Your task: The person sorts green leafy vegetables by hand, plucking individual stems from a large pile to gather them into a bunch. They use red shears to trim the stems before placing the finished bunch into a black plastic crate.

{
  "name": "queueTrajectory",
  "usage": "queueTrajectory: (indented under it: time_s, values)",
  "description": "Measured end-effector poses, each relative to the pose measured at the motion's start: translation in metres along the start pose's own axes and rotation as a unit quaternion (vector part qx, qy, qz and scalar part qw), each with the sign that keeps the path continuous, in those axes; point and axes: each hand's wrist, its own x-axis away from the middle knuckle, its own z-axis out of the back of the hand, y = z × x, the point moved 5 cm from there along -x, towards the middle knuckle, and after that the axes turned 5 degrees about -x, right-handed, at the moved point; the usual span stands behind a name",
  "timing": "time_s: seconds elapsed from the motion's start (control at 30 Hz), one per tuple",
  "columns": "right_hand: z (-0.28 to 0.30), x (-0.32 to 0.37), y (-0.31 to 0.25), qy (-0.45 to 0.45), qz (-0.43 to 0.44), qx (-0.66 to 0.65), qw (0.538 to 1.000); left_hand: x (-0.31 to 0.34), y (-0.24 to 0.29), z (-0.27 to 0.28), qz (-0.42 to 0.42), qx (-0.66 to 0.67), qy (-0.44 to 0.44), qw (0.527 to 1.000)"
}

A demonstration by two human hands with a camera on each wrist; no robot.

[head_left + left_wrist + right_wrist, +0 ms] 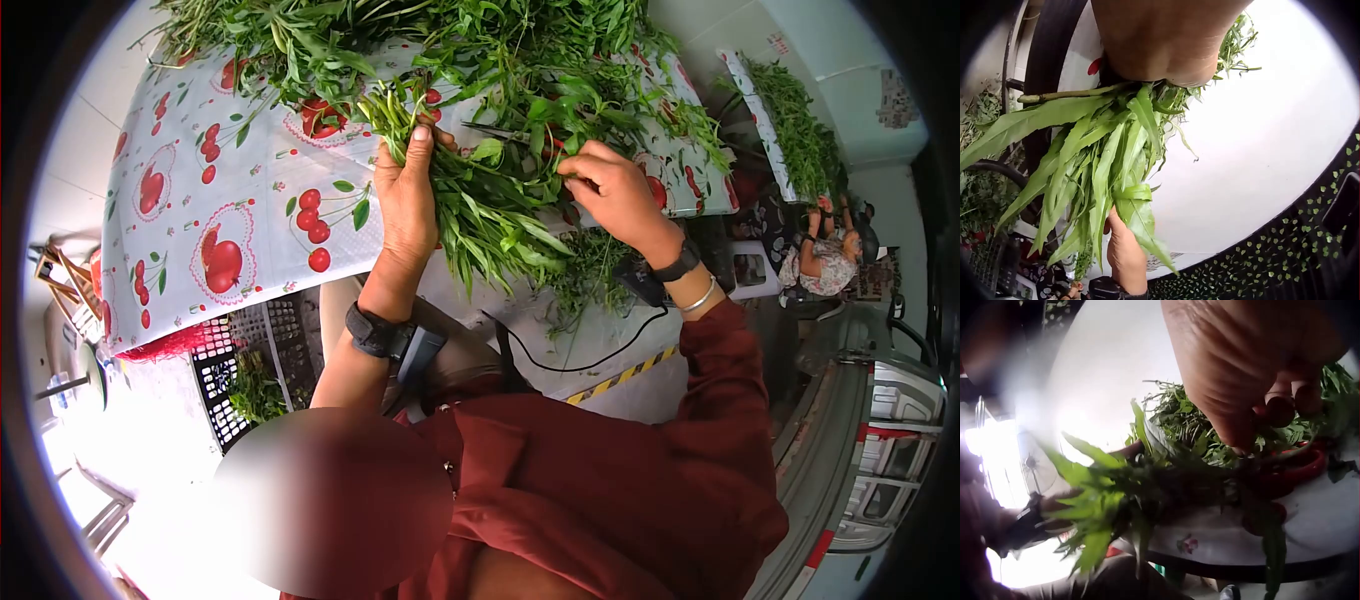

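My left hand grips a bunch of leafy green stems, its thumb laid along the cut ends. Those pale ends point toward the far side of the table, and the long leaves hang toward me over its edge. To the right of the bunch, my right hand pinches a thin leafy stem between thumb and fingertips. Scissors with red handles lie on the table just beyond that hand, with dark blades pointing left, partly covered by leaves. In the left wrist view, narrow leaves spread below the palm.
A large heap of greens covers the far side of the cherry-patterned tablecloth. Below the table stand a black crate and more greens. At right, another person sits beside a second table of greens.
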Motion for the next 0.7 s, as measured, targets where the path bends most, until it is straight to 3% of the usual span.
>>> queueTrajectory:
  time_s: [0.1,0.57,0.7]
  values:
    - [-0.007,-0.001,0.000,-0.004,0.020,0.072,0.997,0.000,0.000,-0.001,-0.004,0.005,-0.006,1.000]
    - [-0.005,0.003,-0.003,0.012,0.039,0.019,0.999,0.000,0.001,0.000,-0.006,-0.010,0.006,1.000]
    - [-0.003,0.001,-0.012,0.035,0.082,0.110,0.990,0.000,0.001,0.000,-0.005,-0.009,0.011,1.000]
